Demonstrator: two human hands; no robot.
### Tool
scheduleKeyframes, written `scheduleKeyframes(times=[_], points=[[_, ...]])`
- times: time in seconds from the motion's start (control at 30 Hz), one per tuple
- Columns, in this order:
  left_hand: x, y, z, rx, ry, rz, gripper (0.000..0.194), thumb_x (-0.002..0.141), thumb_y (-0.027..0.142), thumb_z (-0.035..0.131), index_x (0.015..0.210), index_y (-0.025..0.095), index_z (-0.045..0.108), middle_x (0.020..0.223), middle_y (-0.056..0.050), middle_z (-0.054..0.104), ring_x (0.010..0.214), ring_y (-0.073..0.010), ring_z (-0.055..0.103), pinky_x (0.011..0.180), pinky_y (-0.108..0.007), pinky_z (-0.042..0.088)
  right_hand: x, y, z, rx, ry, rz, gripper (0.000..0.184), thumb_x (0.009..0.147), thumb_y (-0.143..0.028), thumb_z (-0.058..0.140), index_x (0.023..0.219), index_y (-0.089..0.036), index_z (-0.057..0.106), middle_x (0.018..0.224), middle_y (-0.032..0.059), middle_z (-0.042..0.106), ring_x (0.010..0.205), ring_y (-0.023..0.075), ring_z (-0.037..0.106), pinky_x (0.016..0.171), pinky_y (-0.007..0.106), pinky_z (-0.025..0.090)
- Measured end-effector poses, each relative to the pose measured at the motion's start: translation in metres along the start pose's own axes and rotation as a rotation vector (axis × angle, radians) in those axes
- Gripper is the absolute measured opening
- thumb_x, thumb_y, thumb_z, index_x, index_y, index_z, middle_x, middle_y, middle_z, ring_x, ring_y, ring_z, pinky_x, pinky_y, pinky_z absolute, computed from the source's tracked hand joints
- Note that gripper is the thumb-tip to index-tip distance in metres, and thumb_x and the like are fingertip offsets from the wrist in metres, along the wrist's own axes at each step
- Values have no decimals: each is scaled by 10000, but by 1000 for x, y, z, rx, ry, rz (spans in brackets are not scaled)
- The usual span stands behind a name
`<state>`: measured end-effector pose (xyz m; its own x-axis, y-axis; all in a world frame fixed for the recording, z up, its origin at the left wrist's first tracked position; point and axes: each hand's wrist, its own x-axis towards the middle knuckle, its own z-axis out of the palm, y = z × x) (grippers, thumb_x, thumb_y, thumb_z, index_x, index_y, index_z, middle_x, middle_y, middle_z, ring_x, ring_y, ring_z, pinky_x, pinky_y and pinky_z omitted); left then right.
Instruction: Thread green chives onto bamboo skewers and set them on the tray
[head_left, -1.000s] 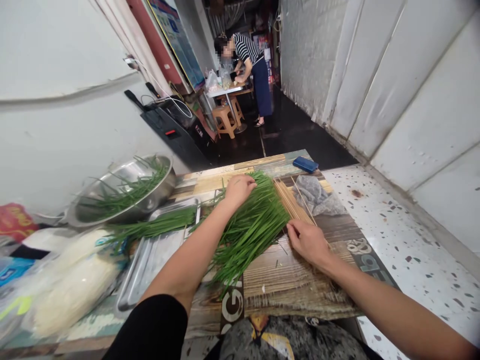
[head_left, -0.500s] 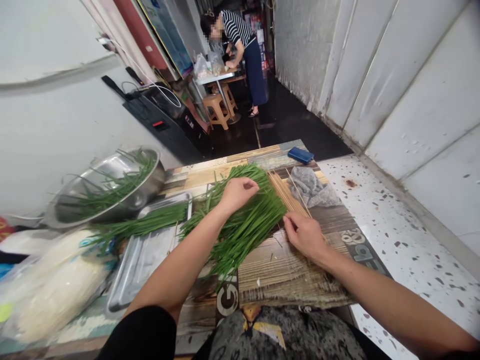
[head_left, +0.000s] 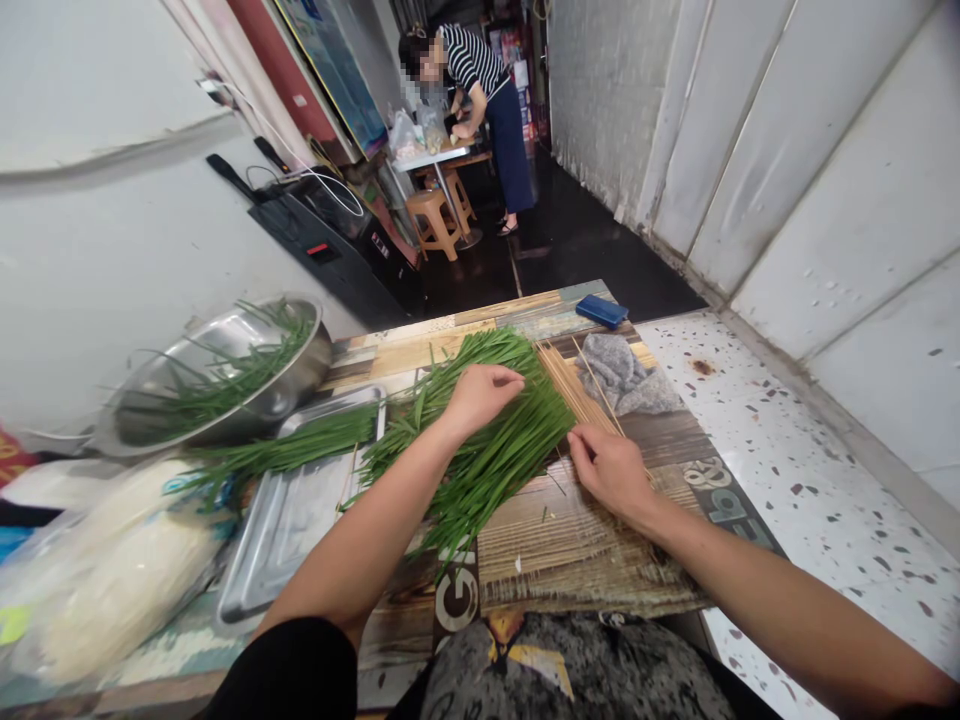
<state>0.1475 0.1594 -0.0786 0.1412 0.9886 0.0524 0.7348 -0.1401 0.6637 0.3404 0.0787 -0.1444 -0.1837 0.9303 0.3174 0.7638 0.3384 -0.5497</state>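
A flat pile of green chives [head_left: 495, 450] lies on the wood-patterned table [head_left: 570, 540] in front of me. My left hand [head_left: 480, 392] rests on top of the pile with its fingers curled into the leaves. My right hand [head_left: 609, 468] sits at the pile's right edge, fingers closed in a pinch on a bamboo skewer. A bundle of bamboo skewers [head_left: 574, 390] lies just beyond it.
A steel bowl [head_left: 217, 375] with chives stands at the left, a metal tray [head_left: 292, 510] with more chives beside it. White noodles in plastic [head_left: 112, 580] lie front left. A grey cloth [head_left: 622, 372] and a blue case [head_left: 602, 311] lie behind. A person in a striped top [head_left: 480, 90] works far back.
My left hand drew back from the pile's far end toward its middle and curled its fingers. The view shifted slightly; my right hand stayed at the skewers.
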Motion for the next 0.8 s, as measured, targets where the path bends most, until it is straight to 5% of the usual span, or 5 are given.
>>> scheduleKeyframes(times=[0.33,0.5,0.67,0.8], points=[[-4,-1,4,38,-73,81,218,761,277,566,888,183,716,910,-21,721,835,-166,651,823,-272,477,1,0,0,-1,-3,6,286,874,-278,385,762,-176,627,628,29,643,548,138,563,540,236,310],[-15,7,0,296,-112,126,299,765,246,520,1012,211,684,994,-9,702,889,-169,638,843,-263,471,1,0,0,3,-7,8,287,875,-274,381,766,-175,628,640,34,649,562,138,568,546,231,317],[-29,11,-22,729,-183,134,359,771,192,464,1073,190,657,1078,-68,671,1010,-225,599,893,-318,444,0,1,-1,11,1,3,301,879,-286,370,771,-176,628,643,34,650,565,137,570,549,230,325],[-48,3,-57,816,-289,74,362,722,131,479,1017,193,680,1005,-91,691,963,-243,620,868,-335,454,-1,2,-1,5,-4,6,298,879,-291,372,776,-179,628,644,31,652,571,140,575,551,233,329]])
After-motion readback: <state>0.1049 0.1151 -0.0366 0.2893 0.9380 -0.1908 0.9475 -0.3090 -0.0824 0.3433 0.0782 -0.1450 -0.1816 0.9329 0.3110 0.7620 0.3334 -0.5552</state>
